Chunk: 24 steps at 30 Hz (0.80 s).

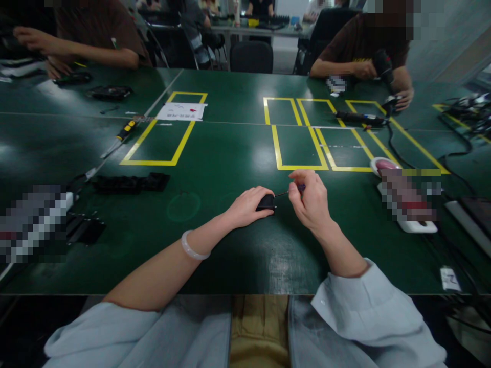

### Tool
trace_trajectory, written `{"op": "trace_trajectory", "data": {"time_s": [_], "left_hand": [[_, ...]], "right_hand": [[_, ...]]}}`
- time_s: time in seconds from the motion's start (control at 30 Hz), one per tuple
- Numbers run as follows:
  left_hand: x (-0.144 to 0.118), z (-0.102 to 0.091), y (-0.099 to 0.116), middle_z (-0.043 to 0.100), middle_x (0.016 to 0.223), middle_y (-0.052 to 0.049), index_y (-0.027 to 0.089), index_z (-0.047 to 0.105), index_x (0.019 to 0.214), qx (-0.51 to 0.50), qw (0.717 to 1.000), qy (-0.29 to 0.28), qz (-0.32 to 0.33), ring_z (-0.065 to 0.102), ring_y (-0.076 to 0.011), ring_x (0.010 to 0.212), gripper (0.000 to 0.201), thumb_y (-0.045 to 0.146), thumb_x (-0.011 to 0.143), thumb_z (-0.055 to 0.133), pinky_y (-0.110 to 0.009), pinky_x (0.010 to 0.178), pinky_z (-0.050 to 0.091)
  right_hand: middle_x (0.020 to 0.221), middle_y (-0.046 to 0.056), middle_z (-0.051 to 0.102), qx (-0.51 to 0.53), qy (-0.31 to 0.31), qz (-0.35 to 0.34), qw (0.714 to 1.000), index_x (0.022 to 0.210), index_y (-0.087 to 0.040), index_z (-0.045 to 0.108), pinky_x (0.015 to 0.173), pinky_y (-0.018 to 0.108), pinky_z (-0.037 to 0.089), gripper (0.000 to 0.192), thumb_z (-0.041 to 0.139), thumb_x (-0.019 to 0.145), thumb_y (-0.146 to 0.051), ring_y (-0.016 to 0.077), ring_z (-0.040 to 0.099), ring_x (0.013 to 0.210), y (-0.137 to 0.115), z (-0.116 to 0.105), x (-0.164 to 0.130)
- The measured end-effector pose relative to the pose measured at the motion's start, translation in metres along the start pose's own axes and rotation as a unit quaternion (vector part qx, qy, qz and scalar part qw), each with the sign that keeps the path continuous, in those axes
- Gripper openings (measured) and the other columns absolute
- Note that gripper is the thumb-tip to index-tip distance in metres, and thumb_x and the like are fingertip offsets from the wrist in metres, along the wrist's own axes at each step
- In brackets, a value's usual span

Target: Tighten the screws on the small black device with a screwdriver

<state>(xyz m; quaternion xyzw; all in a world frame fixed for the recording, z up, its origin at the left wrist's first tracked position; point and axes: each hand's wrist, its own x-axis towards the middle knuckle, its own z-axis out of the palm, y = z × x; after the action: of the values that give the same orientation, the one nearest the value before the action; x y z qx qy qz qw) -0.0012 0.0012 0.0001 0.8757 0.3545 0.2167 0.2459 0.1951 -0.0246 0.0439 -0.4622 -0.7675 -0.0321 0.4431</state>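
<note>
green table (230, 133) | yellow tape boxes (163, 134) | paper sheet (181, 111) | black trays (130, 183) | yellow-handled screwdriver (123, 132)

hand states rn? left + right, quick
Left hand: closed over a small black part, pinning it to the green table.
Right hand: closed, pinching a thin screwdriver whose tip meets the part.

Counts: two own hands on the green table (230, 153), left hand (249, 206) and right hand (309, 199); one small black part (266, 203), one thin screwdriver (295, 190). Yellow tape rectangles: five. One white paper sheet (181, 111), one yellow-handled screwdriver (125, 131); two co-workers across the table.
</note>
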Motion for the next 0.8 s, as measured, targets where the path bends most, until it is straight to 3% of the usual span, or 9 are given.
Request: {"op": "trace_trajectory", "data": {"time_s": [0.8], "left_hand": [[-0.0005, 0.0017, -0.0036, 0.06, 0.115, -0.006, 0.023, 0.052, 0.115, 0.006, 1.0, 0.002, 0.002, 0.056, -0.0247, 0.107, 0.035, 0.036, 0.085, 0.064, -0.04, 0.093, 0.044]], "right_hand": [[0.073, 0.0, 0.056, -0.016, -0.006, -0.011, 1.0, 0.097, -0.021, 0.052, 0.071, 0.032, 0.043, 0.01, 0.045, 0.09, -0.021, 0.0153, 0.049, 0.065, -0.0021, -0.0005, 0.0013]]}}
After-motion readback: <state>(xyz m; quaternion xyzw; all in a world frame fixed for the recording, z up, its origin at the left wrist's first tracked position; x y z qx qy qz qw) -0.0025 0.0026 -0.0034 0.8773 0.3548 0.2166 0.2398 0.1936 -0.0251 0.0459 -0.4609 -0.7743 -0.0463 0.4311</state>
